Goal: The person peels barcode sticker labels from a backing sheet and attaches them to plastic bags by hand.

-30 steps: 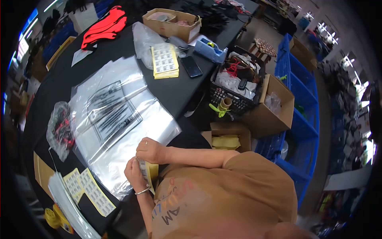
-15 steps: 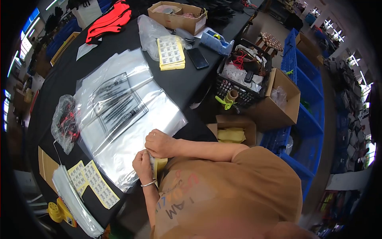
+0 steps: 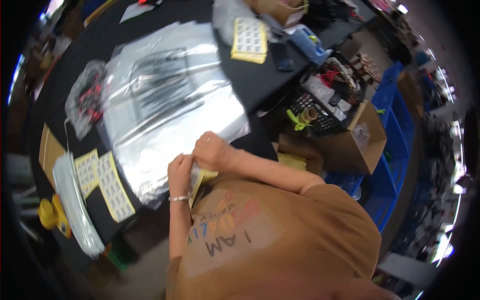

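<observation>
- Fingertips of the left hand (image 3: pixel 179 172) and right hand (image 3: pixel 214 150) are meeting close together, so exact contact pts are staying hidden from where I'm standing.
- Label sheet (image 3: pixel 200 181) is showing only in part, its upper end disappearing under the fingers; the printing on it is too small to read.
- Print on the plastic bags (image 3: pixel 165 135) is blurring badly (glare isn't helping), and the cardboard box (image 3: pixel 284 11) at the far end is getting cut off at the top.
- Grip: both hands are pinching narrow, fingers curled, holding the sheet by its upper end.
- Sheet is hanging below the knuckles, approx. between the hands & the brown shirt (image 3: pixel 280 225), just beside the near edge of the bags.
- Black table (image 3: pixel 260 82) is carrying the bag pile; two label strips (image 3: pixel 114 187) are lying L of it, near a folded plastic stack (image 3: pixel 75 205) & a yellow tool (image 3: pixel 52 215).
- Farther back, a label stack (image 3: pixel 249 40), a phone (image 3: pixel 283 57) & a blue tape dispenser (image 3: pixel 309 42) are sitting nr. the table's R edge.
- Off the table, R side: a black basket (image 3: pixel 305 102) of odds & ends is standing by an open carton (image 3: pixel 370 155), blue crates (image 3: pixel 397 130) running alongside.
</observation>
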